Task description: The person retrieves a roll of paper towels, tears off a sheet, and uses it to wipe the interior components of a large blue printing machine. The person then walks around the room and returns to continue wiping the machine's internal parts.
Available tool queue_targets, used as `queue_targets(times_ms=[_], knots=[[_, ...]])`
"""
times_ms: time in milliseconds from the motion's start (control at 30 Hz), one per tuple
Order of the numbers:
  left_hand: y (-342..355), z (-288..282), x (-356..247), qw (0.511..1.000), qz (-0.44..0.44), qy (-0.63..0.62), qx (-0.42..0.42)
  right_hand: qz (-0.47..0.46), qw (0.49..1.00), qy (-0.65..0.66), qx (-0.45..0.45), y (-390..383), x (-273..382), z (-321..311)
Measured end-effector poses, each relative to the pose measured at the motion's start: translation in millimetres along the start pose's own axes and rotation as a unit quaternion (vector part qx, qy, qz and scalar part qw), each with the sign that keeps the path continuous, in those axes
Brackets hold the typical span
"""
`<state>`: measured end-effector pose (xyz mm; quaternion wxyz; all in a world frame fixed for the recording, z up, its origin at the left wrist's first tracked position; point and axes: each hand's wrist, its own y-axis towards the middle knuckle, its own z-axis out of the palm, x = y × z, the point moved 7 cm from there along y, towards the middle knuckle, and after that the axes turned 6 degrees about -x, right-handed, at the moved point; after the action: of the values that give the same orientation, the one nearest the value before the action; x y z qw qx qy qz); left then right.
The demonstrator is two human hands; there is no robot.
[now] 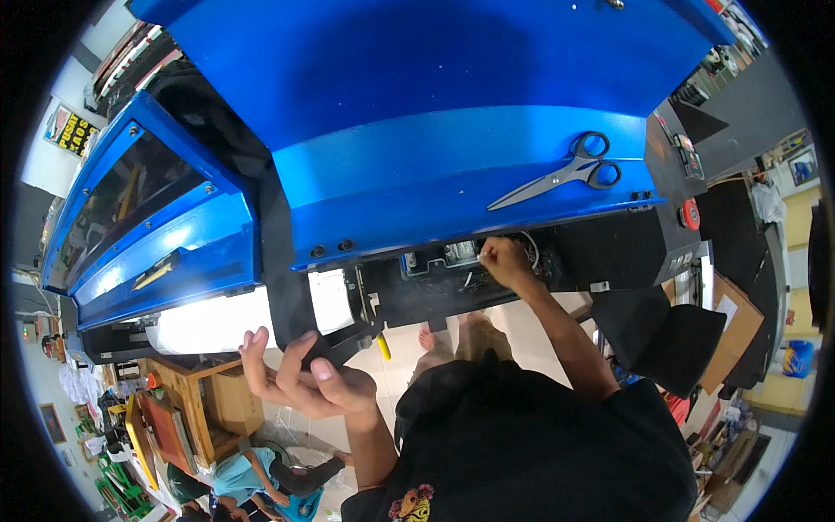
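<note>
A large machine with a blue lid (383, 165) and black body is in front of me. My right hand (509, 263) reaches into its open black compartment (417, 291), the fingers pinched together beside a small metal-and-plastic assembly (459, 252). What they hold, if anything, is too small to make out. At the machine's near edge my left hand (309, 378) is raised, fingers spread, close to a black frame piece (291, 287); I cannot tell whether it touches. Grey scissors (557, 178) with black handles lie on the blue lid, above my right hand.
A second blue cover (165, 235) with a dark window stands at the left, above a bright white sheet (213, 322). A red button (689, 214) sits on the right end. A yellow handle (384, 346) hangs below the edge. Behind, at lower left, a person (252, 474) sits low.
</note>
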<state>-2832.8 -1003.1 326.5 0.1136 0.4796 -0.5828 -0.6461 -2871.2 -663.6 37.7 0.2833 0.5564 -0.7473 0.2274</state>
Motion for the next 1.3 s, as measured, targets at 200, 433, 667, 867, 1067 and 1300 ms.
queue_targets(times_ms=[200,433,667,867,1067,1300], knots=[[0,-1,0,1.000,0.010,0.004,0.002,-0.095,0.986,-0.118,-0.062,-5,13,-3],[0,-2,1,1.000,0.001,0.006,0.001,0.005,0.995,-0.012,-0.095,-21,14,12],[0,-2,0,1.000,0.007,0.007,0.004,0.110,0.976,0.181,-0.057,-34,-4,12],[-1,-3,2,1.000,0.012,-0.005,0.007,0.074,0.967,0.129,-0.207,-55,0,-1],[-2,-2,3,1.000,0.001,-0.003,0.026,0.031,0.965,-0.011,-0.258,-57,24,17],[-2,0,-1,0.999,0.040,0.000,0.016,0.036,0.966,0.019,-0.254,-50,28,17]])
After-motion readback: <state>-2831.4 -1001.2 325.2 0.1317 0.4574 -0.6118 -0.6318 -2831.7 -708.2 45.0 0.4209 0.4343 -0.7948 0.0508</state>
